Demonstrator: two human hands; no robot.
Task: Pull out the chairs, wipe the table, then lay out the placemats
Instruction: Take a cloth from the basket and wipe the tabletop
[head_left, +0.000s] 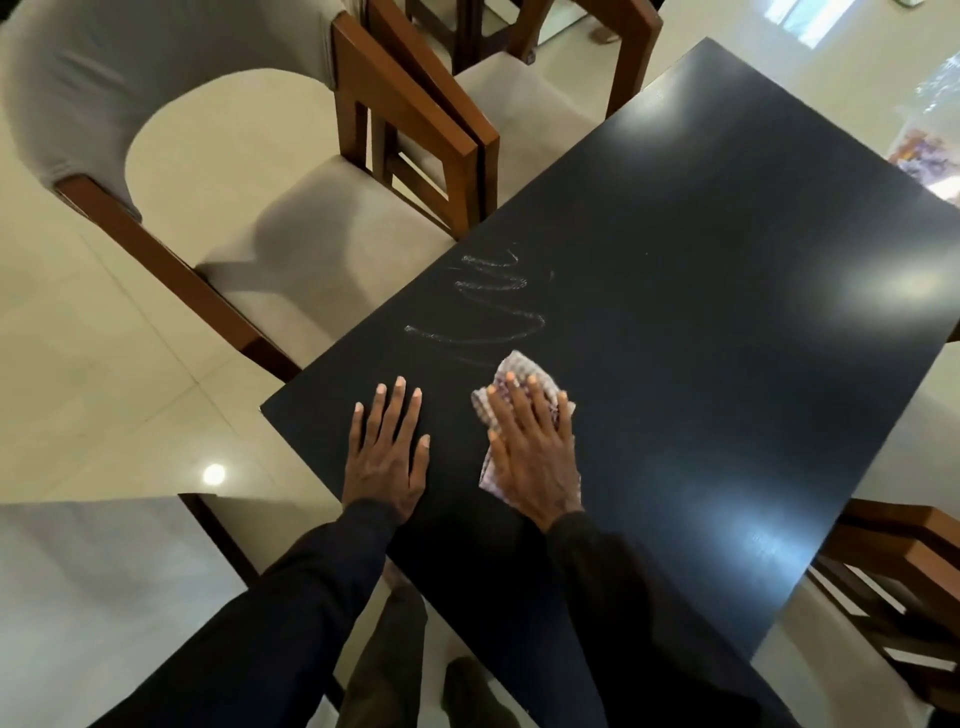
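The dark, glossy surface runs away from you on a slant, with soft patches of room light reflected across it. A pale zigzag smear crosses it just ahead of your hands, near its left edge. Around it lies a cream tiled floor with a small round light reflection beside the surface's near corner.

Your left hand lies flat on the surface near that corner, fingers straight and slightly spread; its grip is released and holds nothing. Your right hand lies just beside it, palm down on a checked cloth, pressing it to the surface with straight fingers, so this grip is released too rather than clenched on the fabric. The cloth shows past your fingertips and along the thumb side of the hand, and its far edge sits at the near end of the smear.

A wooden chair with a grey seat stands at the left edge, turned at an angle to it. A second chair stands behind it, frames almost touching. Another wooden chair shows at the right edge, partly hidden by the surface. A grey seat fills the lower left, beside your dark sleeve.
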